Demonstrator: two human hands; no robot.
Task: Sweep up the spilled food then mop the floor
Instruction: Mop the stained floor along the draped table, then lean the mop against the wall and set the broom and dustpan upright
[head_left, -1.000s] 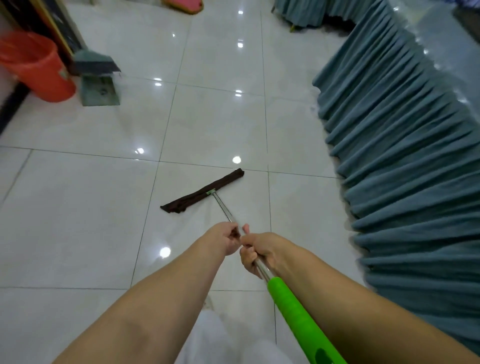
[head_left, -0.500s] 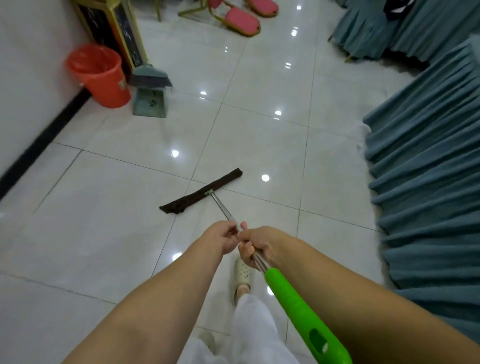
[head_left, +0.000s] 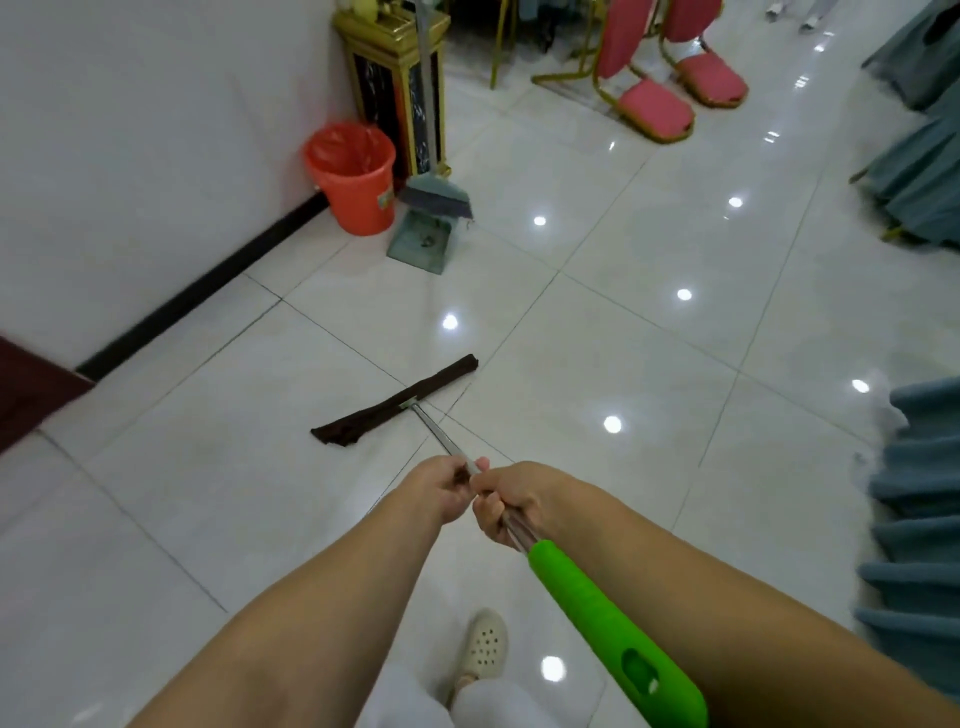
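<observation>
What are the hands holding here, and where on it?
Both hands grip the mop by its metal shaft: left hand ahead, right hand just above the green grip.

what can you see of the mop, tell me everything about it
The mop has a long, flat, dark brown cloth head lying on the pale tiled floor, skewed across a tile joint. A thin shiny metal shaft rises from a pale green joint at the head's middle toward the person, ending in a bright green plastic grip with a hanging hole. The left hand and right hand both hold the shaft, just below the grip.
</observation>
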